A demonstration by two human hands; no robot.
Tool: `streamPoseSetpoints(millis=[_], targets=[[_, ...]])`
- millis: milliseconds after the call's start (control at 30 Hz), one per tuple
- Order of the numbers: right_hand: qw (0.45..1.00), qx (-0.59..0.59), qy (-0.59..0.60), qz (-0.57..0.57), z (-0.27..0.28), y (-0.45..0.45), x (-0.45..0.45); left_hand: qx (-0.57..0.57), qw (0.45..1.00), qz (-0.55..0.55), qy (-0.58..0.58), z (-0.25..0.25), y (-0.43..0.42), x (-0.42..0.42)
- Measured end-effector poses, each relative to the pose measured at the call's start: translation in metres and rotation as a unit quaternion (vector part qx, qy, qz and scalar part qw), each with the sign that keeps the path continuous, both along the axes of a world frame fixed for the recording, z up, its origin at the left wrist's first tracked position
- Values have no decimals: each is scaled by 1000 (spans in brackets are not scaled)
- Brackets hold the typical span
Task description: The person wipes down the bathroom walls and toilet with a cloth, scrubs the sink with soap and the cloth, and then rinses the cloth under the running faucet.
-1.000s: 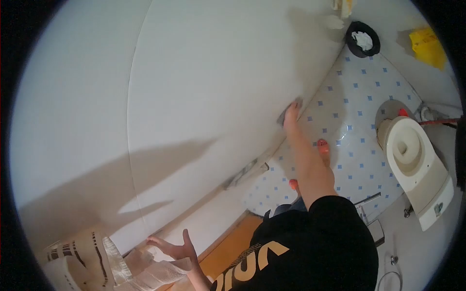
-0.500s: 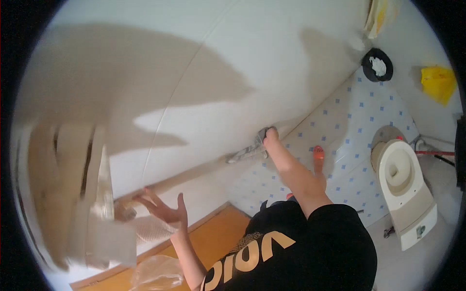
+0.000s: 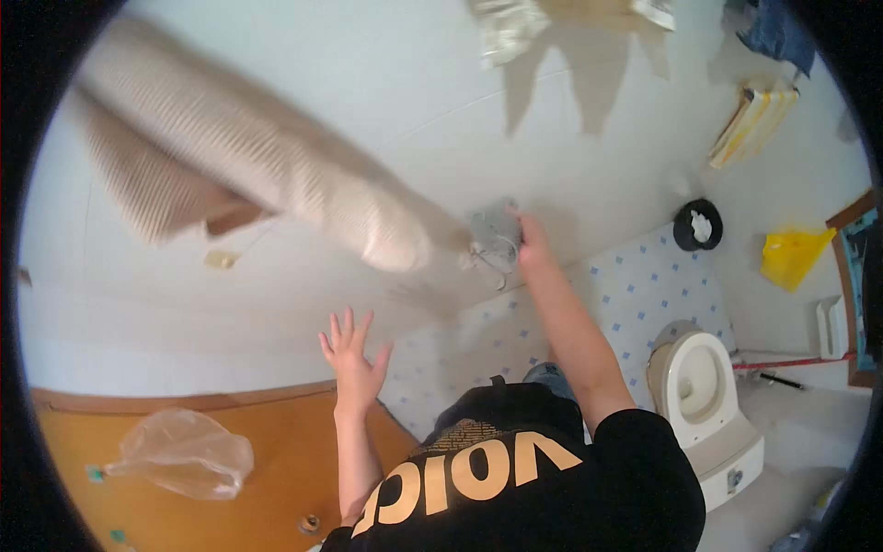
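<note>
My right hand point(image 3: 532, 241) is closed around a crumpled grey cloth point(image 3: 498, 232) with a light cord or strap hanging from it, held near the white wall. Its exact kind is unclear. My left hand point(image 3: 352, 361) is raised with its fingers spread, holding nothing. Above and to the left hangs a beige ribbed knit fabric point(image 3: 267, 152), long like a sleeve and partly blurred. Its lower end is close to the grey cloth; I cannot tell whether they touch.
An orange-brown door point(image 3: 303, 442) carries a clear plastic bag point(image 3: 189, 451). The toilet point(image 3: 688, 409), a black bin point(image 3: 682, 232) and a yellow bag point(image 3: 793, 258) are to the right. A yellow-striped towel point(image 3: 750, 129) hangs above the bin. Blue-dotted tiles point(image 3: 602, 304) cover the floor.
My view has swung, and the ribbed beige fabric now shows large at upper left. The blurred pale thing at left has gone from view. My right hand has raised the grey cloth.
</note>
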State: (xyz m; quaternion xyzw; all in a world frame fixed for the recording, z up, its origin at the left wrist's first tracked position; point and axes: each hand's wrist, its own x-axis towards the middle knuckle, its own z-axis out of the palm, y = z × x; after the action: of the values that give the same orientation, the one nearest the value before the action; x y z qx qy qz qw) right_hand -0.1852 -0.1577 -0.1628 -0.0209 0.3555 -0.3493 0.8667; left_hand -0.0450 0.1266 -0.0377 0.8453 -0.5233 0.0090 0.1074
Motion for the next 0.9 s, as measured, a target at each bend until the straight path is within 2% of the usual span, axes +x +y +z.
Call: streamPoseSetpoints(millis=[100, 167, 200, 267, 300, 367, 433, 500, 533, 567, 633, 667, 700, 767, 800, 833, 867, 900], targets=[[994, -84, 9, 69, 28, 19, -1, 30, 998, 29, 40, -27, 57, 13], [977, -176, -60, 108, 25, 30, 9, 43, 996, 55, 59, -40, 89, 25], [974, -181, -66, 123, 35, 45, 4, 55, 994, 74, 56, -30, 114, 15], [971, -144, -133, 134, 28, 55, 12, 66, 990, 106, 67, -33, 146, 15], [969, -145, -130, 152, 19, 57, 13, 60, 987, 127, 73, -32, 162, 13], [977, -174, -70, 97, 1, 57, 16, 50, 981, 166, 87, -36, 195, 12], [973, -229, 28, 9, 11, 52, 17, 2, 972, 217, 86, -43, 225, 9], [905, -384, 132, -125, 28, 41, 26, -2, 963, 252, 98, -46, 256, 3], [846, -456, 224, -160, 34, 22, 29, 17, 953, 285, 105, -48, 270, -2], [771, -522, 309, -193, 40, 7, 31, 36, 941, 318, 113, -51, 282, -8], [608, -665, 386, -197, 76, 9, 34, 39, 927, 351, 127, -54, 301, -23], [606, -672, 382, -187, 84, 12, 44, 32, 915, 375, 143, -59, 309, -28], [740, -602, 205, -220, 90, 11, 55, 27, 903, 398, 156, -62, 316, -36], [835, -499, 18, -230, 78, 1, 79, 24, 892, 419, 168, -71, 329, -48], [682, -629, 293, -231, 47, -12, 88, 23, 885, 431, 174, -76, 334, -53], [447, -689, 531, -210, 29, -19, 96, 22, 881, 438, 178, -79, 338, -57], [446, -694, 526, -205, 28, -7, 108, 14, 878, 445, 177, -82, 341, -60], [483, -674, 503, -242, 28, 17, 122, 7, 875, 452, 175, -83, 344, -61]])
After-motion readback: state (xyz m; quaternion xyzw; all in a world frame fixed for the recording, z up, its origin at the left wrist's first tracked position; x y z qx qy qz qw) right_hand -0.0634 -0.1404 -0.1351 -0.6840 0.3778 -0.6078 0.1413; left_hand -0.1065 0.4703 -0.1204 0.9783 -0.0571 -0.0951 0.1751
